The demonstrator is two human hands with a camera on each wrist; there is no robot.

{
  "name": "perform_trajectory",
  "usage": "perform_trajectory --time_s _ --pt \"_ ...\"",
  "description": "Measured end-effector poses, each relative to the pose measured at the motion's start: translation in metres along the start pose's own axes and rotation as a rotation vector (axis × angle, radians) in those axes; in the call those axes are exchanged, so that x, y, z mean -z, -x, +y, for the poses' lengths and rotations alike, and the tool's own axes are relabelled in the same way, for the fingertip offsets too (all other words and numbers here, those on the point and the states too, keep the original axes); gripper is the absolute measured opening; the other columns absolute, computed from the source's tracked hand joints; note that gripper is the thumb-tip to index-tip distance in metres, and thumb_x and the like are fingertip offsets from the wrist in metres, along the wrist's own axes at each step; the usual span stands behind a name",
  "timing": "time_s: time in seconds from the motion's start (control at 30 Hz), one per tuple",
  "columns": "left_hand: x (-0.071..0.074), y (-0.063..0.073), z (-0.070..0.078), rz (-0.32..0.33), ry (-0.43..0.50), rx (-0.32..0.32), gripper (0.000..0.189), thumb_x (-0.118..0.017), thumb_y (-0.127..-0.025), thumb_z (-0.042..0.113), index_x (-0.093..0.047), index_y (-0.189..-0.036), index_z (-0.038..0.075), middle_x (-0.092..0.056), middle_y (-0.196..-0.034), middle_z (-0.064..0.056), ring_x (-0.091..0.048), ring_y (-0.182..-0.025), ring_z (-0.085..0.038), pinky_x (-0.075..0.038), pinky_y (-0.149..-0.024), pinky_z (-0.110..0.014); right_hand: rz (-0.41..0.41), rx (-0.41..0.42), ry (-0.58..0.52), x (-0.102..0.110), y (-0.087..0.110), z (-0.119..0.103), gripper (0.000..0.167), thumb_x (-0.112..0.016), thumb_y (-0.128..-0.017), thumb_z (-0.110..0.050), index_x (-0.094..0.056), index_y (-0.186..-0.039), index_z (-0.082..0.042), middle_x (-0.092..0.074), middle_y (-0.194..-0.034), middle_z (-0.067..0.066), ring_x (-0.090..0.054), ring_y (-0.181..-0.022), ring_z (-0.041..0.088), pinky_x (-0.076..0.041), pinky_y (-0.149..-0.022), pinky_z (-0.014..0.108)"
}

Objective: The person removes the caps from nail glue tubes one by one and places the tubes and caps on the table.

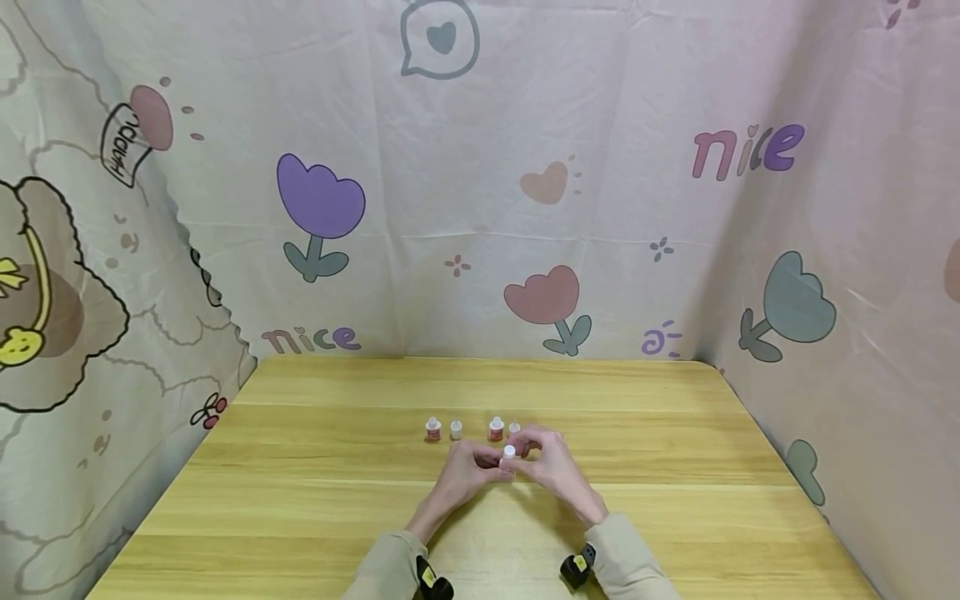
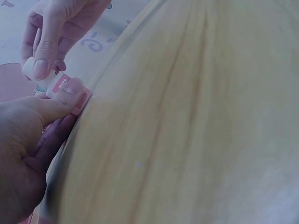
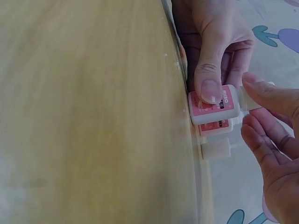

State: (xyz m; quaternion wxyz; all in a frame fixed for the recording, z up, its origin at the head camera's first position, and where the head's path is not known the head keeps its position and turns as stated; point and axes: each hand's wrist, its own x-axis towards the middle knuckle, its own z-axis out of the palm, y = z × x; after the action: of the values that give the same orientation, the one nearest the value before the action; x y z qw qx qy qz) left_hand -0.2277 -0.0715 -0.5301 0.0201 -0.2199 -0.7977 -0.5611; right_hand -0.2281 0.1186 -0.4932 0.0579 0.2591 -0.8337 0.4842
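Observation:
Near the front middle of the table, my left hand (image 1: 463,477) pinches a small white bottle (image 3: 224,114) with a pink label between thumb and fingers. It stands upright at the table surface. From the right, my right hand (image 1: 553,465) pinches the bottle's white cap (image 2: 35,69) between thumb and fingers. Whether the cap sits fully down on the neck I cannot tell. Just behind the hands stand another pink-labelled bottle (image 1: 497,429) and a small white cylindrical piece (image 3: 216,149), the latter partly covered by my right hand in the head view.
Further left on the wooden table (image 1: 315,483) stand one more pink-labelled bottle (image 1: 432,430) and a small white piece (image 1: 456,430) beside it. A printed cloth (image 1: 450,292) hangs behind the table's back edge and along both sides.

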Motion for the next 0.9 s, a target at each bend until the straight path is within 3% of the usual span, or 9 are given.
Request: perform_trajectory --time_s 0.23,0.53,0.9 --pt "-0.0002 0.0006 -0.0007 0.005 0.001 -0.006 0.02 -0.085 -0.08 0.015 -0.081 -0.097 0.007 -0.08 -0.09 -0.01 -0.073 -0.076 -0.002 -0.058 -0.071 -0.019 0.0 0.067 -0.031 -0.0017 0.0015 0.0064 0.015 -0.083 -0.08 -0.007 -0.076 -0.094 -0.007 -0.073 -0.09 0.007 -0.064 -0.078 0.015 -0.059 -0.077 0.036" --pt "-0.0007 0.0002 -0.0002 0.006 -0.008 0.01 0.019 -0.085 -0.08 0.015 -0.081 -0.097 0.008 -0.08 -0.089 -0.009 -0.072 -0.075 -0.002 -0.058 -0.07 -0.019 0.004 0.121 0.001 0.0024 0.0034 0.0056 0.021 -0.081 -0.081 -0.001 -0.075 -0.101 0.0 -0.076 -0.096 0.008 -0.066 -0.083 0.009 -0.058 -0.086 0.029" --pt "-0.0014 0.0003 0.0007 0.013 -0.012 0.027 0.018 -0.085 -0.079 0.013 -0.081 -0.096 0.007 -0.08 -0.089 -0.01 -0.072 -0.075 -0.003 -0.058 -0.07 -0.019 -0.011 0.145 -0.051 0.0053 0.0039 0.0074 0.025 -0.078 -0.082 0.003 -0.072 -0.106 0.004 -0.076 -0.102 0.015 -0.068 -0.086 0.01 -0.06 -0.087 0.038"
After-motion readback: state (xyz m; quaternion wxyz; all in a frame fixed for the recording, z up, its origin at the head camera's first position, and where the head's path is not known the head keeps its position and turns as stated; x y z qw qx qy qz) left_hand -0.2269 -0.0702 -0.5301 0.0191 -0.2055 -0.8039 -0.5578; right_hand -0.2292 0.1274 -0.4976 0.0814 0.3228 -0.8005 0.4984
